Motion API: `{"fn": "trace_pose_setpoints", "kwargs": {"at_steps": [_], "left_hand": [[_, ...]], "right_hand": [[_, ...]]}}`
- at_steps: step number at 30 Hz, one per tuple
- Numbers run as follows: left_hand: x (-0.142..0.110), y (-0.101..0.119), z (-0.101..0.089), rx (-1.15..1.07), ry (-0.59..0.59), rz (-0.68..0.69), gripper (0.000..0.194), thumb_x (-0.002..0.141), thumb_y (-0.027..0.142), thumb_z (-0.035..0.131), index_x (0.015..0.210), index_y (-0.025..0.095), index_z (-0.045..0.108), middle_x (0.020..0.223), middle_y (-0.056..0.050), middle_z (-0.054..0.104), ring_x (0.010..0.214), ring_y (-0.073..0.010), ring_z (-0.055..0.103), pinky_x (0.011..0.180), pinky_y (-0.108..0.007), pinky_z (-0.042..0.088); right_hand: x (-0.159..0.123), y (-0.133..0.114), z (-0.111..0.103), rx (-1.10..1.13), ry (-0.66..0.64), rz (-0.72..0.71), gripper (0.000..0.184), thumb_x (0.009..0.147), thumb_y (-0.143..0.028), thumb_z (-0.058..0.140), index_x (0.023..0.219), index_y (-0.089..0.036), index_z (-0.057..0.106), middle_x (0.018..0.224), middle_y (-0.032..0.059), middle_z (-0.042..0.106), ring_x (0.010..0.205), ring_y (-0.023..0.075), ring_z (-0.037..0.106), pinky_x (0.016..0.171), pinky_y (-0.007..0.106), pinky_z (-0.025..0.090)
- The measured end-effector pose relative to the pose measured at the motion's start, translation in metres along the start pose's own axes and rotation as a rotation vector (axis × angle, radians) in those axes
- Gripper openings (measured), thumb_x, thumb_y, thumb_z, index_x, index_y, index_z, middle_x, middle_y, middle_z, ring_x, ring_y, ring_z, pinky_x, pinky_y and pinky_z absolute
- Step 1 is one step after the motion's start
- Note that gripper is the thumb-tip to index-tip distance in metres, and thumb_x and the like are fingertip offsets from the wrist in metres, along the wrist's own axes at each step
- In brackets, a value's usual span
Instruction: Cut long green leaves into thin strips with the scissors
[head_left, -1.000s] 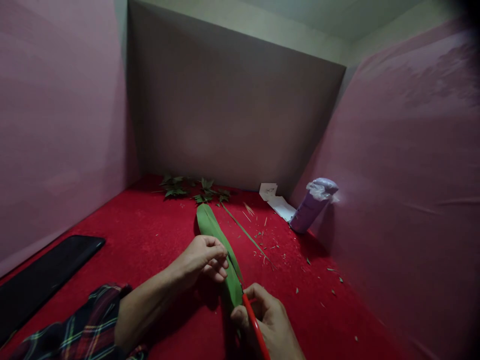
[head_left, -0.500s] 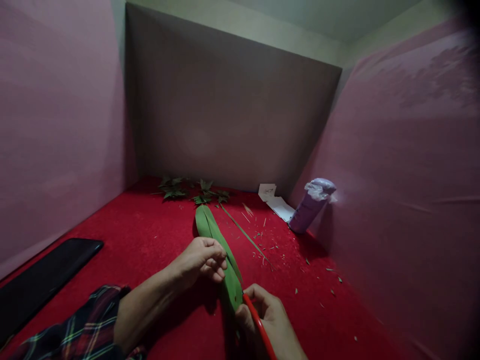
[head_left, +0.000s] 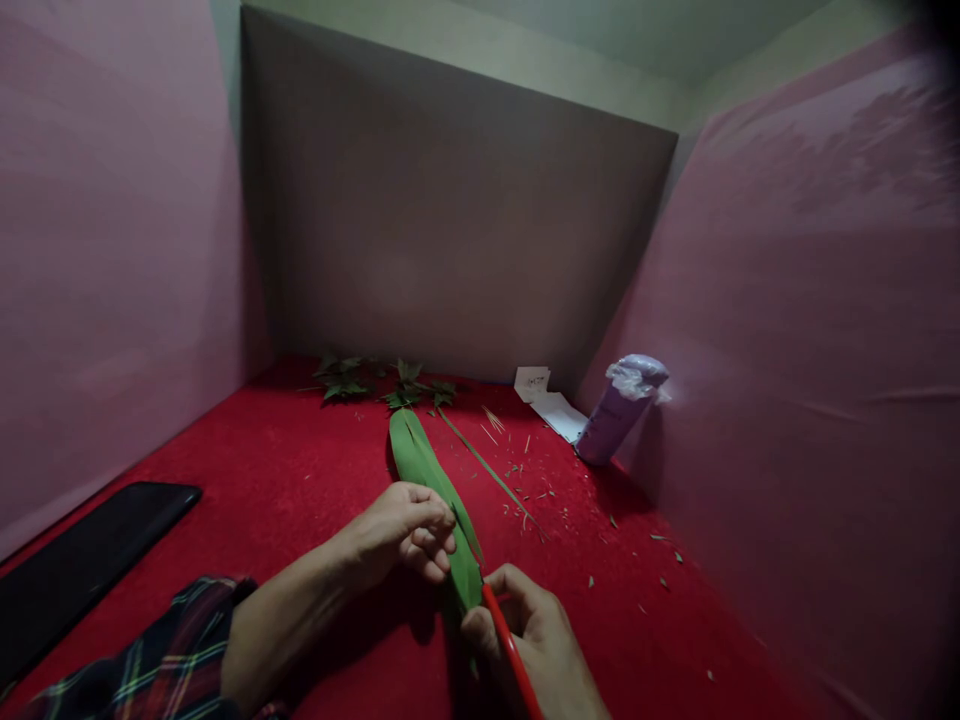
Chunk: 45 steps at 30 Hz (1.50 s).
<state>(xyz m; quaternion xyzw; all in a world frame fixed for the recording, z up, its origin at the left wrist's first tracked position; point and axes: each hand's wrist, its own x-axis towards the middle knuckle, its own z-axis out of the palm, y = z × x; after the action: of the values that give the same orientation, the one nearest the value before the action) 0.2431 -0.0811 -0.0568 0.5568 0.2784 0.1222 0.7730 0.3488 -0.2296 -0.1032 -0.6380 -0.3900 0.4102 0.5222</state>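
A long green leaf point(head_left: 418, 462) stretches away from me over the red cloth, with a slit along its length. The fingers of my left hand point(head_left: 409, 528) are pinched on the leaf near its middle. In my right hand point(head_left: 529, 630) is a slim red-handled tool point(head_left: 511, 648), slanting toward me, its front end at the leaf's right edge. The tool's working tip is too small to make out. My right thumb lies against the near end of the leaf, which is partly hidden by that hand.
The red cloth point(head_left: 300, 450) carries a narrow green strip point(head_left: 491, 472), several thin sticks point(head_left: 493, 420) and leaf scraps point(head_left: 551, 492). Lobed leaves point(head_left: 345, 380) lie at the back. White papers point(head_left: 559, 412) and a purple plastic-topped container point(head_left: 615, 415) stand right; a black flat object point(head_left: 97, 540) lies left.
My left hand has shifted slightly nearer to me along the leaf. The right hand and red-handled tool stay almost in place at the leaf's edge, and the view has drifted a little.
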Motion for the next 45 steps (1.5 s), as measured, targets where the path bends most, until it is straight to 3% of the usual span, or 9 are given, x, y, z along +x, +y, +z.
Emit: {"fn": "trace_pose_setpoints", "kwargs": {"at_steps": [9,17,32,39,45], "left_hand": [[0.002,-0.002,0.0,-0.018,0.005,0.001,0.014,0.063,0.022,0.06,0.062,0.011,0.052,0.055,-0.006,0.06,0.043,-0.0122,0.056,0.041,-0.023,0.047],[0.001,0.0,0.001,-0.021,0.013,-0.003,0.009,0.061,0.02,0.056,0.061,0.012,0.053,0.053,-0.004,0.059,0.04,-0.0119,0.055,0.041,-0.023,0.046],[0.004,-0.007,-0.001,-0.035,0.006,0.013,0.01,0.062,0.02,0.058,0.063,0.011,0.054,0.056,-0.007,0.061,0.043,-0.0132,0.057,0.042,-0.024,0.046],[0.005,-0.005,0.001,-0.033,0.024,0.002,0.008,0.06,0.018,0.056,0.061,0.011,0.055,0.052,-0.006,0.06,0.041,-0.0134,0.057,0.04,-0.023,0.046],[0.005,-0.005,0.002,-0.026,0.032,-0.02,0.007,0.059,0.018,0.055,0.06,0.01,0.054,0.051,-0.006,0.06,0.04,-0.0139,0.057,0.039,-0.022,0.046]], "right_hand": [[-0.006,-0.016,-0.002,-0.156,0.001,-0.057,0.046,0.063,-0.059,0.063,0.072,-0.016,0.05,0.053,-0.0016,0.05,0.049,0.0103,0.042,0.044,0.02,0.03],[-0.002,-0.007,-0.006,-0.095,-0.068,-0.056,0.062,0.057,-0.074,0.055,0.077,-0.016,0.045,0.057,-0.0023,0.045,0.05,0.0093,0.038,0.045,0.02,0.03],[-0.001,-0.008,-0.001,-0.124,-0.045,-0.064,0.061,0.061,-0.075,0.05,0.075,-0.016,0.045,0.051,-0.0042,0.041,0.044,0.0072,0.033,0.041,0.019,0.026],[-0.002,-0.009,0.0,-0.111,-0.045,-0.132,0.055,0.066,-0.071,0.049,0.071,-0.016,0.044,0.05,-0.0029,0.045,0.044,0.0073,0.037,0.041,0.019,0.025],[-0.002,-0.008,0.002,0.027,-0.069,-0.054,0.053,0.062,-0.066,0.059,0.071,-0.016,0.044,0.048,-0.0056,0.042,0.042,0.0056,0.033,0.04,0.018,0.022]]}}
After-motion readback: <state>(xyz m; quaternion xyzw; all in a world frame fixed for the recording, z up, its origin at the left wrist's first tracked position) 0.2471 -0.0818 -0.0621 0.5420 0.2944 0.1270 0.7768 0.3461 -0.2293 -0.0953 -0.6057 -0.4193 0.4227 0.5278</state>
